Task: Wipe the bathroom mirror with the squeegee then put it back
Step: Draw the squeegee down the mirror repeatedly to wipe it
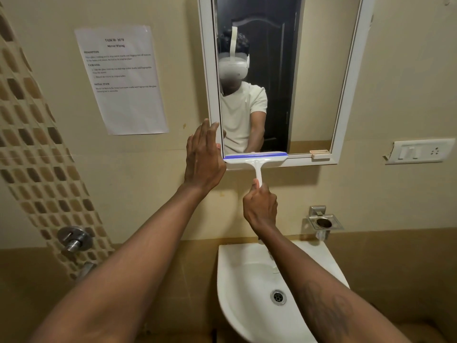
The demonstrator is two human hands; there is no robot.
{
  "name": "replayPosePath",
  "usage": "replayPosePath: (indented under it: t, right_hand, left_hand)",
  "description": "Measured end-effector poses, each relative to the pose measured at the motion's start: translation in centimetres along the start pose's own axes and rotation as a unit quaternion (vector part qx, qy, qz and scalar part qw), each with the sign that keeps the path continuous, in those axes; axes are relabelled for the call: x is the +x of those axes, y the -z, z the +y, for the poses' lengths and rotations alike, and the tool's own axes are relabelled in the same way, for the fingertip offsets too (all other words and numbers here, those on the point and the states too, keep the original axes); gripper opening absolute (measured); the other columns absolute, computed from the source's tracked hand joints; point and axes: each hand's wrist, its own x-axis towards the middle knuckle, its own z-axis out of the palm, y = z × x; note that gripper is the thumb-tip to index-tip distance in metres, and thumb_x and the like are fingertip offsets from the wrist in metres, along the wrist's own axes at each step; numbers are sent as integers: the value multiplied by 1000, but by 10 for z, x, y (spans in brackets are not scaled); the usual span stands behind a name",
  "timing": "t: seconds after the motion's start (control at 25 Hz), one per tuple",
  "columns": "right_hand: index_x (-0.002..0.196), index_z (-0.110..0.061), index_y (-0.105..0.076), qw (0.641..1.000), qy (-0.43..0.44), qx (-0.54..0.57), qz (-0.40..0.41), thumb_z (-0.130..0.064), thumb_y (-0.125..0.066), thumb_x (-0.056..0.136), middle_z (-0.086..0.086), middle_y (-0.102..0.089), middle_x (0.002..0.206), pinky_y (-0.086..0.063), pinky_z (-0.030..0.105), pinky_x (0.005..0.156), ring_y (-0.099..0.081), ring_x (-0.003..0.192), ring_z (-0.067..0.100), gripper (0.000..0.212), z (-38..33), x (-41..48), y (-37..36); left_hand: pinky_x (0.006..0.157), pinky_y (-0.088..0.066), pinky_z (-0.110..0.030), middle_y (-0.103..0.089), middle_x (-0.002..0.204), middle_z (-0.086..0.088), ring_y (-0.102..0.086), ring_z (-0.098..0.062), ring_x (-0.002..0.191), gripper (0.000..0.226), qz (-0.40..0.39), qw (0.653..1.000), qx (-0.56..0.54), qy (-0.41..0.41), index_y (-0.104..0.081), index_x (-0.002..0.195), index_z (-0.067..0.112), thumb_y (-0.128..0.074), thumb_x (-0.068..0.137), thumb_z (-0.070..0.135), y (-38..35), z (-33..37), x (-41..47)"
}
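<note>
Far left of both hands: a strip of brown mosaic tile (37, 154) runs down the wall, a metal tap (74, 240) low beside it. Nearer the hands, up and left of the left hand, a printed task sheet (123, 79) is taped to the wall. Left hand (204, 160) is released, fingers spread flat, palm pressed on the white frame at the lower left corner of the mirror (314, 78); it holds nothing and seems to brace the frame. Just right of it and touching its edge, the squeegee (256, 160), white with a blue blade, lies across the mirror's bottom edge, blade level, handle hanging straight down. Right hand (259, 206) is clenched round the handle end, below the blade. Below both forearms sits the white sink (237, 293). Right of the right hand: a metal holder (325, 221) on the wall, a switch plate (420, 151) further out. Judgement: a downward wipe stroke is at its bottom end. Next calls for lifting the blade off, carrying it to the top and over to the unwiped right strip, then drawing down with even pressure. Where the squeegee belongs is not evident.
</note>
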Motion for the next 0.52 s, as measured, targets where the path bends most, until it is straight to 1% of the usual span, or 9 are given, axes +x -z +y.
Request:
replayPosePath:
  t: [0.08,0.12,0.2,0.28,0.36,0.4,0.44,0.52]
  right_hand:
    - [102,-12,-59,1000,-5,5,-2,-48,-29,107,10,-63,79,-54,46,63,-62,70,31,48,-6,-1,6]
    - [99,-13,-58,1000,-5,10,0,-49,-29,107,9,-61,77,-51,44,60,-60,69,31,47,-8,-2,9]
    - [94,-16,-55,1000,10,19,17,-50,-29,108,4,-57,72,-41,37,53,-56,64,27,44,-11,-1,18]
    - [93,-16,-54,998,48,35,36,-47,-31,109,2,-56,69,-35,33,50,-55,61,24,41,-21,6,29]
    - [93,-16,-54,991,101,65,65,-43,-35,110,-4,-54,65,-32,27,46,-53,55,13,37,-42,20,45]
    - [94,-16,-54,986,126,74,85,-40,-37,110,-9,-51,62,-29,19,44,-50,52,5,34,-54,30,54]
    - [99,-14,-56,980,146,82,105,-39,-39,110,-14,-48,62,-26,12,42,-47,50,1,32,-69,41,63]
    - [113,-10,-59,972,175,98,124,-39,-39,110,-20,-47,67,-29,11,41,-47,53,-2,36,-99,63,81]
  left_hand:
    - [126,-30,-52,-35,167,-17,-34,-32,157,58,-2,1000,-6,-1,-40,155,11,-49,98,4,2,1,-3]
    - [125,-31,-52,-36,167,-17,-34,-32,156,58,-2,1000,-8,-2,-40,155,11,-49,98,3,4,2,-4]
    - [125,-30,-52,-36,167,-16,-33,-32,157,59,5,1000,-6,-1,-39,155,12,-48,97,3,8,2,-2]
    - [126,-30,-52,-36,167,-15,-33,-31,157,60,13,1000,-6,3,-39,155,12,-48,97,3,14,3,2]
    - [126,-30,-54,-36,167,-15,-33,-31,157,59,25,1000,-6,-5,-38,155,12,-49,98,3,22,8,13]
    - [126,-30,-54,-36,167,-16,-32,-32,157,59,32,999,-7,-11,-38,155,12,-49,98,4,26,11,20]
    - [126,-30,-54,-35,167,-16,-32,-32,157,59,39,999,-8,-15,-38,155,12,-49,98,4,31,15,29]
    - [127,-29,-54,-33,168,-17,-31,-32,158,58,52,998,-12,-21,-37,155,13,-50,99,6,43,26,47]
